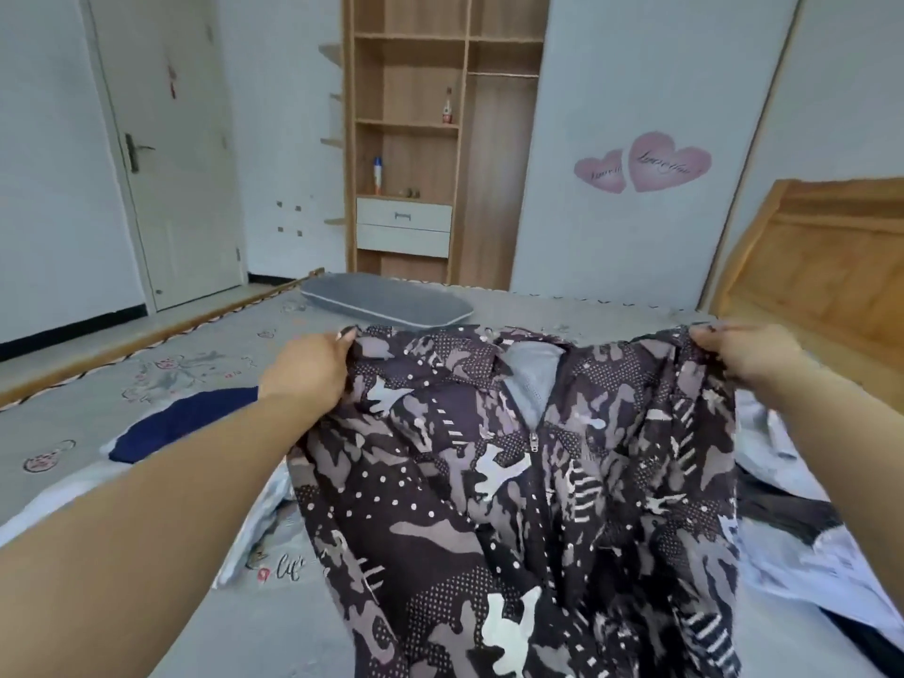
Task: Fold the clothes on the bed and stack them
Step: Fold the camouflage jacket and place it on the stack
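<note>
Currently a camouflage-patterned jacket [513, 482] is held up above the bed [146, 384], front side toward the person, zip partly open. Its left shoulder is pinched by the left hand [308, 369] and its right shoulder by the right hand [748, 359], fingers curled into the cloth at both. The collar is uppermost, pointed toward the far edge of the bed; the long axis runs from there down toward the near edge, where the hem hangs. Neither hand is nearer. Other clothes [807, 555] are left unfolded toward the right edge, and a navy garment [181, 423] toward the left. Laying the jacket flat is judged the next move.
</note>
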